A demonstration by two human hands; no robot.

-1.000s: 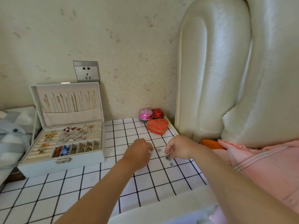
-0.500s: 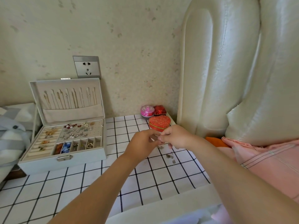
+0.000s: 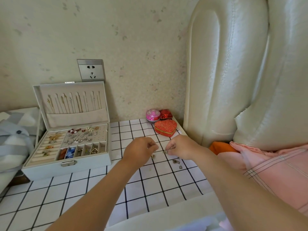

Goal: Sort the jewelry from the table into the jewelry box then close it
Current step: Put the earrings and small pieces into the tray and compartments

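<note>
Open jewelry box point(image 3: 66, 170) at 9 o'clock of the hands on the checked table point(image 3: 80, 199); left hand point(image 3: 139, 151) pinching a small trinket point(image 3: 152, 156), right hand point(image 3: 182, 147) pinching a second trinket point(image 3: 165, 152), loose jewelry pieces point(image 3: 176, 162) at 5 o'clock of the right hand.

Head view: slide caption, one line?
Left hand and right hand pinch small jewelry pieces over checked cloth; jewelry box open.

Curled fingers of the left hand point(image 3: 139, 151) hide most of the dangling piece point(image 3: 152, 156) they pinch. The right hand point(image 3: 182, 147) likewise covers its tiny piece point(image 3: 165, 152). Both are too small to identify, as are the loose bits point(image 3: 177, 162) on the tabletop point(image 3: 150, 189).
</note>
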